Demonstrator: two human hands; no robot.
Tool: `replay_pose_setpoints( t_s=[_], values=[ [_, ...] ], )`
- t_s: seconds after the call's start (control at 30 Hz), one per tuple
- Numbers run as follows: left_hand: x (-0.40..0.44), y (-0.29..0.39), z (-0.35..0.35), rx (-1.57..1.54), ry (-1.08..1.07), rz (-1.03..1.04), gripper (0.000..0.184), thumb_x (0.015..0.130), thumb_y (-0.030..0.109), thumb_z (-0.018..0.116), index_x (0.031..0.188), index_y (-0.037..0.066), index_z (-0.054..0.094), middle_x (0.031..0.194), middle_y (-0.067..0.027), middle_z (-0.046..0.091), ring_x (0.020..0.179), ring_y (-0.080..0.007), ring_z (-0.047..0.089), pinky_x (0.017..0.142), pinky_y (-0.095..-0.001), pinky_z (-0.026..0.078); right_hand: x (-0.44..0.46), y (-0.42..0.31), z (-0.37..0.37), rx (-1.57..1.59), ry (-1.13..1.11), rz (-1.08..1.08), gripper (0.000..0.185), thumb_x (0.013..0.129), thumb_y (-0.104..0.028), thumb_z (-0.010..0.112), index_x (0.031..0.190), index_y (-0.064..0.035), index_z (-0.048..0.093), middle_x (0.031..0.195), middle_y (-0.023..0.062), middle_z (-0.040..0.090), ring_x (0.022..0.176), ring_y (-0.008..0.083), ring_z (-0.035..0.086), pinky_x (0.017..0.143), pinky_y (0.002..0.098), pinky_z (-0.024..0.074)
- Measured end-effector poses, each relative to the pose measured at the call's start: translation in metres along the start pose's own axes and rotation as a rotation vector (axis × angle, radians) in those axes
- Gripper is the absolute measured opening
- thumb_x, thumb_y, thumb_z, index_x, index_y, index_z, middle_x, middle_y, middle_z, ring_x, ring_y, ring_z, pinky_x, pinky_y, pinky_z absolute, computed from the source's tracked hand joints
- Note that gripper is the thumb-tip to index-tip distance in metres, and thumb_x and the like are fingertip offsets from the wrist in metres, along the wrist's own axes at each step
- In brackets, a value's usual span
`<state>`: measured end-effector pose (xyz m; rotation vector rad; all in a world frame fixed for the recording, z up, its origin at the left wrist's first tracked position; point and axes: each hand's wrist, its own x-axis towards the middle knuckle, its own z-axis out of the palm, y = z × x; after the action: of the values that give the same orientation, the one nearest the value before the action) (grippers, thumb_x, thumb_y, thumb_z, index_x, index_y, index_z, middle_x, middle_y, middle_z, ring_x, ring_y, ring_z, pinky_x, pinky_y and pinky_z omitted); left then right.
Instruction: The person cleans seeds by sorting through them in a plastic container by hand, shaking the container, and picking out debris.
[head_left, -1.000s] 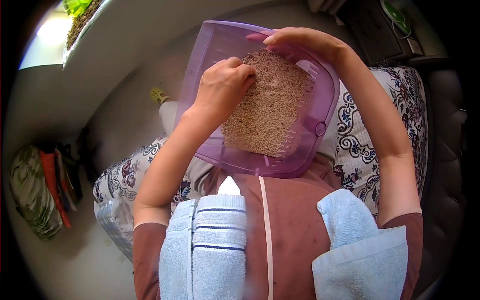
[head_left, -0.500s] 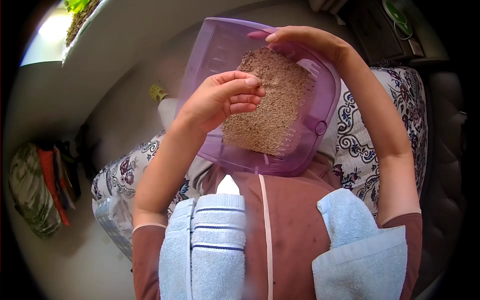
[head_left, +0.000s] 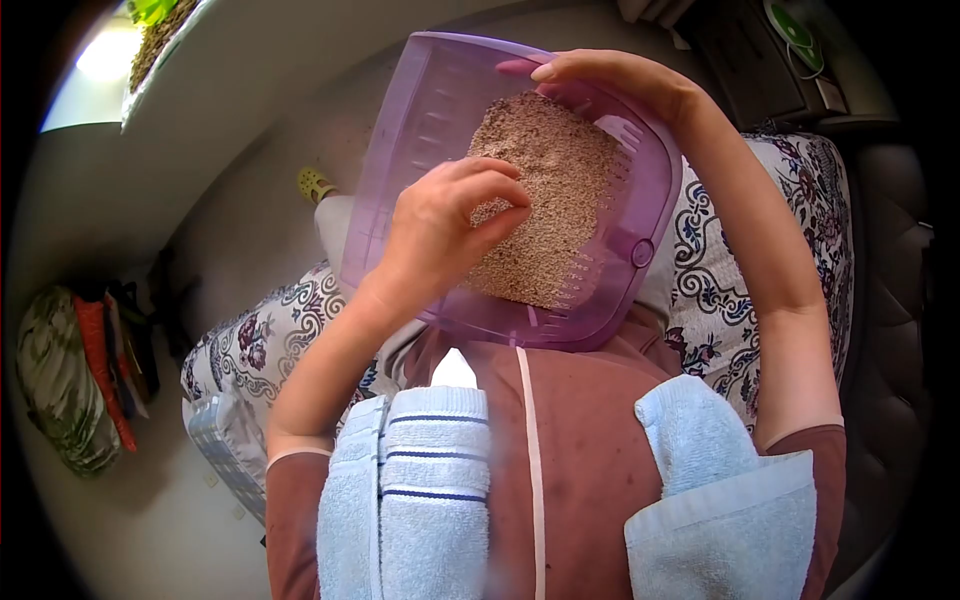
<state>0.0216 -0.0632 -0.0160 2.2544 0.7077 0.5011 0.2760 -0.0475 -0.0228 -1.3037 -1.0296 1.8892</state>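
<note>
Head view shows us the purple tray [head_left: 415, 95] over our lap, its near edge by our brown shirt [head_left: 590, 420], with a heap of tan grain [head_left: 560, 190] spread across its middle toward the right edge. Our right hand [head_left: 622, 82] grasps the tray at its far right corner. Our left hand [head_left: 440, 222] is over the grain with fingers bent toward the thumb; we cannot tell whether it pinches anything. That hand and wrist hide some grain and part of the tray's left side. Light blue towels [head_left: 435, 530] cover both sides of our shirt. Beyond the tray's right edge lies a patterned bedspread [head_left: 745, 225]; off its left edge we see a yellow clog [head_left: 316, 185], and farther left a red cloth [head_left: 105, 370].
</note>
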Motion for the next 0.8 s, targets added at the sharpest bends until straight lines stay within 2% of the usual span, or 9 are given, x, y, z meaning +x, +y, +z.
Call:
replay_pose_setpoints(
  t_s=[0.1, 0.27, 0.43, 0.53, 0.57, 0.63, 0.7, 0.73, 0.8],
  values=[
    [-0.003, 0.005, -0.005, 0.257, 0.119, 0.163, 0.015, 0.076, 0.004, 0.074, 0.088, 0.012, 0.071, 0.110, -0.0098, 0.065, 0.101, -0.0260, 0.063, 0.088, -0.0325, 0.049, -0.002, -0.004, 0.005, -0.006, 0.028, -0.024, 0.054, 0.081, -0.039, 0.069, 0.126, -0.0106, 0.061, 0.086, -0.0012, 0.062, 0.068, 0.0028, 0.051, 0.063, 0.0170, 0.0429],
    [-0.006, -0.012, -0.025, -0.509, 0.054, -0.281, 0.012, 0.080, 0.003, 0.074, 0.090, 0.000, 0.069, 0.113, -0.0095, 0.062, 0.104, -0.0131, 0.058, 0.088, -0.0282, 0.047, 0.003, -0.002, -0.006, -0.154, -0.044, 0.035, 0.060, 0.086, -0.043, 0.058, 0.139, -0.0138, 0.050, 0.098, 0.0012, 0.057, 0.090, 0.0089, 0.054, 0.080, 0.0232, 0.0422],
    [-0.003, -0.010, -0.026, -0.342, 0.158, -0.163, 0.009, 0.086, 0.002, 0.067, 0.095, 0.000, 0.068, 0.110, -0.0105, 0.063, 0.099, -0.0127, 0.060, 0.087, -0.0268, 0.048, 0.004, -0.001, -0.006, -0.180, -0.046, 0.008, 0.061, 0.085, -0.046, 0.057, 0.137, -0.0143, 0.052, 0.097, 0.0011, 0.057, 0.090, 0.0091, 0.054, 0.080, 0.0246, 0.0419],
    [0.000, -0.023, -0.037, -0.374, 0.261, -0.054, 0.014, 0.090, 0.003, 0.063, 0.104, 0.001, 0.065, 0.112, -0.0104, 0.063, 0.100, -0.0118, 0.059, 0.088, -0.0259, 0.047, 0.002, 0.001, -0.001, -0.028, 0.040, -0.023, 0.053, 0.081, -0.037, 0.070, 0.125, -0.0100, 0.062, 0.084, -0.0014, 0.062, 0.064, 0.0008, 0.050, 0.058, 0.0165, 0.0435],
    [0.003, -0.034, -0.046, -0.381, 0.300, -0.011, 0.016, 0.091, 0.004, 0.062, 0.107, 0.001, 0.063, 0.113, -0.0103, 0.063, 0.101, -0.0114, 0.058, 0.089, -0.0255, 0.047, 0.002, 0.000, -0.001, -0.022, 0.027, -0.014, 0.053, 0.081, -0.037, 0.070, 0.125, -0.0101, 0.062, 0.085, -0.0014, 0.061, 0.065, 0.0006, 0.050, 0.059, 0.0165, 0.0432],
    [0.007, -0.064, -0.073, -0.007, 0.412, 0.077, 0.023, 0.094, 0.012, 0.060, 0.114, 0.000, 0.060, 0.117, -0.0140, 0.063, 0.107, -0.0153, 0.059, 0.093, -0.0286, 0.046, 0.002, -0.001, -0.003, -0.010, 0.001, -0.002, 0.053, 0.081, -0.037, 0.070, 0.125, -0.0105, 0.062, 0.088, -0.0016, 0.061, 0.069, 0.0003, 0.050, 0.061, 0.0165, 0.0428],
    [0.023, -0.083, -0.096, 0.689, 0.483, 0.103, 0.029, 0.095, 0.020, 0.058, 0.117, 0.001, 0.060, 0.118, -0.0156, 0.063, 0.110, -0.0221, 0.060, 0.095, -0.0320, 0.046, 0.002, -0.001, -0.002, 0.005, -0.009, 0.018, 0.053, 0.081, -0.037, 0.070, 0.126, -0.0107, 0.062, 0.090, -0.0022, 0.060, 0.071, 0.0008, 0.049, 0.063, 0.0170, 0.0423],
    [0.030, -0.101, -0.094, 1.061, 0.593, -0.032, 0.031, 0.094, 0.027, 0.060, 0.118, 0.009, 0.063, 0.120, -0.0139, 0.062, 0.110, -0.0269, 0.059, 0.094, -0.0358, 0.047, 0.001, -0.001, -0.002, 0.014, -0.014, 0.028, 0.053, 0.081, -0.037, 0.070, 0.126, -0.0108, 0.062, 0.091, -0.0025, 0.059, 0.072, 0.0010, 0.048, 0.064, 0.0173, 0.0421],
    [0.028, -0.113, -0.105, 1.011, 0.530, -0.016, 0.025, 0.090, 0.025, 0.064, 0.112, 0.013, 0.067, 0.121, -0.0114, 0.062, 0.107, -0.0263, 0.060, 0.090, -0.0351, 0.049, -0.001, -0.004, 0.003, -0.022, 0.009, 0.006, 0.053, 0.081, -0.038, 0.069, 0.126, -0.0108, 0.062, 0.093, -0.0023, 0.060, 0.072, 0.0019, 0.049, 0.065, 0.0177, 0.0426]
  ],
)
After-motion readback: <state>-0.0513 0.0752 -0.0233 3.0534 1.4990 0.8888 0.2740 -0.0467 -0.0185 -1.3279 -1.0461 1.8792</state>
